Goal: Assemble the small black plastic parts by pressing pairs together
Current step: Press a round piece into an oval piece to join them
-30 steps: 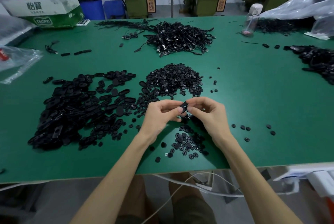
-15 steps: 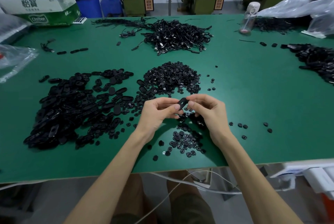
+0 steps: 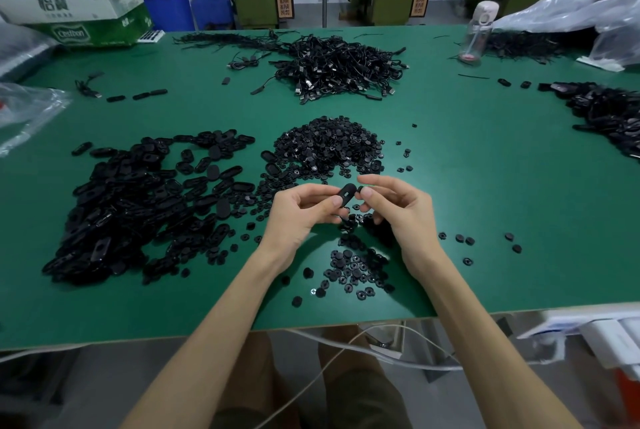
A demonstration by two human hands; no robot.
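Plastic this small looks light, stiff and easy to fumble. The left hand (image 3: 304, 217) has its grip pinched on the oval piece (image 3: 347, 194) at its lower end. The right hand (image 3: 401, 217) pinches a round stud (image 3: 366, 191) just beside it, above the bench (image 3: 485, 203). Holding by the rims probably keeps the slot free.

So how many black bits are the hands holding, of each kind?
oval part, pinched by the left hand: 1
round part, pinched by the right hand: 1
Total seen held: 2
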